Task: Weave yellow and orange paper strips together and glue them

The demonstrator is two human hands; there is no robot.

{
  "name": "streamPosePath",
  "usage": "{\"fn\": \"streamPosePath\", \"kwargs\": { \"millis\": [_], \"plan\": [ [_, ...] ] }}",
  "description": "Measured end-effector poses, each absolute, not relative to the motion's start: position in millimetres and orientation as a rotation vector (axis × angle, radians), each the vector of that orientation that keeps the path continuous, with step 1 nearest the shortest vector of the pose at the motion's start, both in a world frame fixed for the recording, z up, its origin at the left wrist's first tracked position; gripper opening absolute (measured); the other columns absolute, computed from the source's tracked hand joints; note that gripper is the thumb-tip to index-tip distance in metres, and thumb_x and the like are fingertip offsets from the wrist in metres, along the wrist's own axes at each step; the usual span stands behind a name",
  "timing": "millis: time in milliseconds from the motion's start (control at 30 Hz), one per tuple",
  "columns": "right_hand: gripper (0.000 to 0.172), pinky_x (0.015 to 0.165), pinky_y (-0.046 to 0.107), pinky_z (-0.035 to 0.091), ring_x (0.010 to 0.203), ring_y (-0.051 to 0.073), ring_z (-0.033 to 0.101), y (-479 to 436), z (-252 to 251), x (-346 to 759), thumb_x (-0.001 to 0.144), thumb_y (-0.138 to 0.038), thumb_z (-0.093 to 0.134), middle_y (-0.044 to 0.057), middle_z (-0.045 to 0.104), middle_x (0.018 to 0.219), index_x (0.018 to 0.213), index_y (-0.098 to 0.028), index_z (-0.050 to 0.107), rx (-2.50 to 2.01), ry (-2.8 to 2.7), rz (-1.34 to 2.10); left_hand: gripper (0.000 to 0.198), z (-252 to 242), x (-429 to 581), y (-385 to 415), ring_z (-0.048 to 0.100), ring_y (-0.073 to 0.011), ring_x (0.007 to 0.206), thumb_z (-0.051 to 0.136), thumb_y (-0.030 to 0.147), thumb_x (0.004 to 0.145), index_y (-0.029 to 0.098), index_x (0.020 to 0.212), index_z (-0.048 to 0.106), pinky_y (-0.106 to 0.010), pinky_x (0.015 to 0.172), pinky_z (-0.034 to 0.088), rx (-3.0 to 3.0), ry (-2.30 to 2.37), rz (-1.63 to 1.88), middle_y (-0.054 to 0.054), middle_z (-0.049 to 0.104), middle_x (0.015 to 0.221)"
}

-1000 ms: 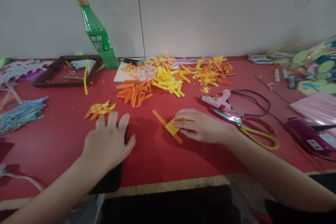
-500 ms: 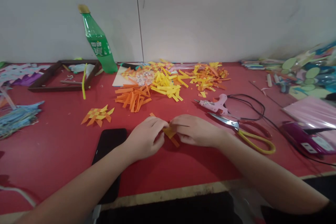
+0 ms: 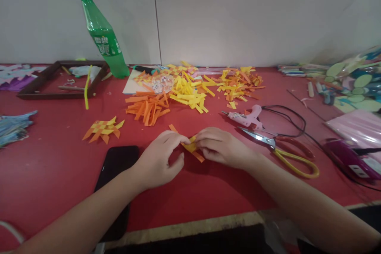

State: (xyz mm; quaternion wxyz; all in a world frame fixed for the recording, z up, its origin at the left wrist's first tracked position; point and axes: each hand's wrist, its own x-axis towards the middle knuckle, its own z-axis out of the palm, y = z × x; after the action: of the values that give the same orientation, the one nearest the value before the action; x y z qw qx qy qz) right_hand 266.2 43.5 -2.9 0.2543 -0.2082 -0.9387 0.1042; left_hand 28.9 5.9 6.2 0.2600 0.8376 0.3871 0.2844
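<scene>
My right hand (image 3: 222,147) is closed on a yellow paper strip (image 3: 192,144), its fingertips pinching near the upper end. An orange paper strip (image 3: 198,156) lies crosswise with the yellow one, slanting down to the right. My left hand (image 3: 163,158) has its thumb spread away from its fingers, and the index fingertip touches the strips from the left. A woven orange and yellow paper piece (image 3: 104,129) rests on the red table to the left. Behind my hands lie piles of orange strips (image 3: 148,107) and yellow strips (image 3: 190,93).
A black phone (image 3: 117,164) lies under my left forearm. Scissors (image 3: 279,149) and a pink glue gun (image 3: 245,117) with a black cord lie right of my right hand. A green bottle (image 3: 104,39) stands by a brown frame (image 3: 53,96). More woven pieces (image 3: 239,81) sit at the back.
My left thumb has opened away from the fingers. The yellow strip between my hands shows more. The view has shifted slightly.
</scene>
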Motion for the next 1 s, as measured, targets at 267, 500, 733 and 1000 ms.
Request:
{"fn": "streamPosePath", "kwargs": {
  "millis": [267,500,733,1000],
  "plan": [
    [0.012,0.063,0.022,0.050,0.068,0.011,0.063,24.4,9.9,254.7,0.085,-0.018,0.054,0.003,0.069,0.078,0.084,-0.016,0.066,-0.896,-2.010,1.091,0.011,14.5,28.8,3.8,0.063,-0.0164,0.085,0.061,0.027,0.087,0.019,0.094,0.064,-0.028,0.078,0.049,2.033,1.037,0.853,-0.002,0.069,0.091],
    [0.019,0.065,0.024,0.050,0.069,0.012,0.061,14.9,5.7,251.9,0.084,-0.033,0.062,0.002,0.068,0.078,0.089,-0.016,0.069,-0.841,-1.592,1.664,0.022,20.1,31.4,0.9,0.062,-0.0101,0.055,0.067,0.037,0.084,0.015,0.081,0.062,-0.021,0.056,0.050,1.239,0.946,0.660,0.002,0.063,0.067],
    [0.021,0.054,0.019,0.044,0.058,0.008,0.054,10.7,5.3,241.8,0.084,-0.035,0.066,0.000,0.063,0.069,0.082,-0.014,0.067,-0.920,-1.553,1.701,0.014,20.4,34.8,4.4,0.061,-0.0113,0.069,0.062,0.028,0.084,0.015,0.078,0.063,-0.022,0.067,0.048,1.331,0.957,0.614,0.001,0.064,0.073],
    [0.028,0.053,0.020,0.040,0.057,0.007,0.048,7.2,5.1,242.6,0.084,-0.042,0.065,-0.002,0.057,0.067,0.080,-0.014,0.064,-0.938,-1.625,1.791,0.019,20.8,34.7,3.9,0.047,-0.0100,0.062,0.062,0.033,0.082,0.016,0.074,0.060,-0.021,0.058,0.037,1.459,0.993,0.534,0.004,0.053,0.066]
  ]
}}
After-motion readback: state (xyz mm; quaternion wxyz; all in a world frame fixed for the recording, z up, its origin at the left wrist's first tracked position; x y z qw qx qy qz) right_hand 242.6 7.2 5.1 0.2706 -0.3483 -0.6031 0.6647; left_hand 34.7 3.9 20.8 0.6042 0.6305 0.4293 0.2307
